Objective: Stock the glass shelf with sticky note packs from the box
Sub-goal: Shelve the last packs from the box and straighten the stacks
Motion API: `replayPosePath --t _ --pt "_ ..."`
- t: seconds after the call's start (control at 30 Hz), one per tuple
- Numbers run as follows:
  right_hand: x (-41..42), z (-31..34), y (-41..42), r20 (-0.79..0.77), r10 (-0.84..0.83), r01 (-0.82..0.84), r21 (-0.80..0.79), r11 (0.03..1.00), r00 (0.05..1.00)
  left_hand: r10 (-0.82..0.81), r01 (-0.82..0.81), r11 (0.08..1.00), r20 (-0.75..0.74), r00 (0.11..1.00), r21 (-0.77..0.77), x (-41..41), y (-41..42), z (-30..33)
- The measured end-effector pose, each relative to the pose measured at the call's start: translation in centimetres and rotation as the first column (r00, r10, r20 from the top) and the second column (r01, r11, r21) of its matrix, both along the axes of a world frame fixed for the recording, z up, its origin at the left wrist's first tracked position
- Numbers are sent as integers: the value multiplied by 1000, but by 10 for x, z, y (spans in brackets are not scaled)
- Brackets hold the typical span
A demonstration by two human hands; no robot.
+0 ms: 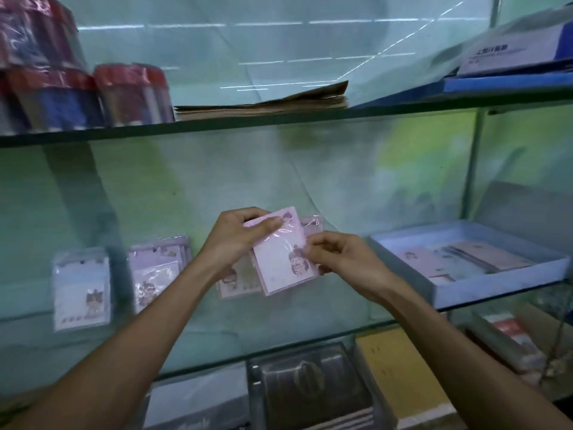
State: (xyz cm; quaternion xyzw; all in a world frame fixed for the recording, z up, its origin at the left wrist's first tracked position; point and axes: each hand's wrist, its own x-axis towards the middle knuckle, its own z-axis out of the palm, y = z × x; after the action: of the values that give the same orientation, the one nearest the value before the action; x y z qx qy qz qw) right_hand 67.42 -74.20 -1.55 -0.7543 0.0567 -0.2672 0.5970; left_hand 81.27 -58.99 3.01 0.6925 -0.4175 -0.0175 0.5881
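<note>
Far to the left of the hands, a pale blue sticky note pack stands on the glass shelf, leaning back toward the rear pane. Just right of it, still well left of the left hand, a pink stack of sticky note packs leans the same way. Above these, on the upper shelf, sit shrink-wrapped bundles with red tops, and to their right a flat pile of brown paper bags.

The left hand reaches in over the shelf with its fingers curled round the top left corner of a pink sticky note pack, thumb laid across the front of the plastic wrap. Behind and below that hand another pink pack stands on the glass, partly hidden. The held pack is tilted, raised above the shelf between the two hands. The right hand pinches its right edge near the cartoon figure, fingertips bent onto the wrap. More pink packs show just behind the held one, at the right hand's knuckles; whether that hand touches them cannot be told.

To the right of the right hand lies the open blue box, resting on the same shelf, with a few flat packs inside. High above it a blue-and-white carton lies on the upper shelf.
</note>
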Motion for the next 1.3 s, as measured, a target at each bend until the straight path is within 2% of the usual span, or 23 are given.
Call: replayPosePath --t 0.07,0.2,0.3,0.4,0.47,0.67,1.03,1.13,1.3 --pt "2 -1 6 -22 17 -19 -65 998 1000 -17 17 1000 -16 1000 -3 2 3 -1" --pt "11 -7 3 13 -80 80 -27 996 997 -18 17 998 -21 1000 -61 2 4 -7" --pt "18 -14 -12 20 -172 170 49 984 985 13 -29 985 -91 996 -168 6 5 -20" --pt "23 -21 -30 -40 -226 228 37 973 973 27 -71 976 -208 978 -206 5 6 -35" --pt "26 -26 -37 -68 -235 237 26 971 970 -3 -50 980 -262 965 -195 2 4 -43" --pt "35 -33 -44 -112 -278 278 -11 960 954 -34 -4 989 -256 966 -148 -7 0 -52" --pt "37 -36 -44 -99 -421 389 -241 889 902 -37 10 994 -254 967 -106 -13 -5 -62" --pt "30 -31 -47 -55 -467 427 -322 845 883 -67 45 994 -245 967 -96 -19 -12 -64" --pt "-8 -7 -65 139 -507 513 -427 744 851 -136 121 989 -219 966 -82 -33 -34 -64"
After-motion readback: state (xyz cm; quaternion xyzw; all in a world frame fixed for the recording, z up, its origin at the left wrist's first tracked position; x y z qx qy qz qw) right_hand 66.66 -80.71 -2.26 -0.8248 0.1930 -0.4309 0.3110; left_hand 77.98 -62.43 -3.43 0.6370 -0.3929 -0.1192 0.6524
